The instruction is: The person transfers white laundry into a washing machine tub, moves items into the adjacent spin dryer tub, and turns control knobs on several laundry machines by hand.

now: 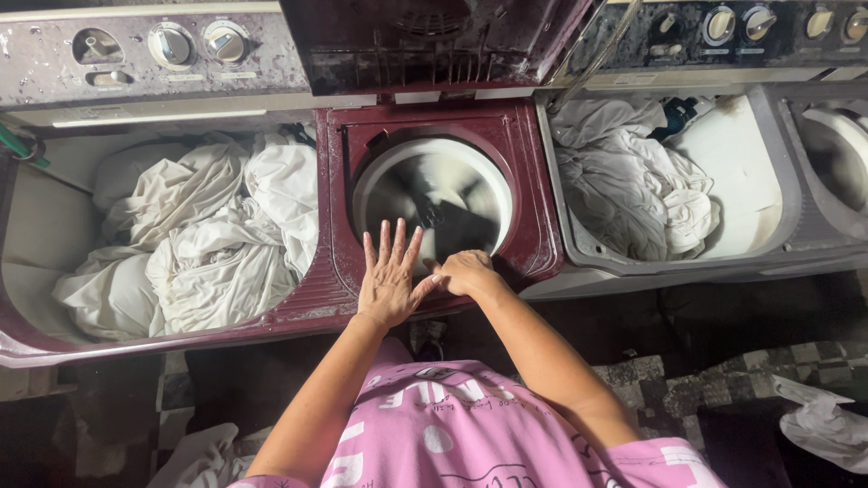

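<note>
My left hand (390, 276) lies flat with fingers spread on the front rim of a maroon twin-tub washing machine (529, 194), at the near edge of its round spinner drum (434, 194). The drum's inside looks blurred. My right hand (467, 270) rests with curled fingers on the same rim, touching the left thumb, and holds nothing that I can see. To the left, the machine's wash tub (27, 226) is heaped with wet white sheets (199, 239). The spinner lid (425, 41) stands raised at the back.
A second grey twin-tub machine (768, 253) stands on the right, with white laundry (633, 185) in its tub. Control knobs (172, 45) line the back panels. White cloth (818, 420) lies on the checkered floor at the right.
</note>
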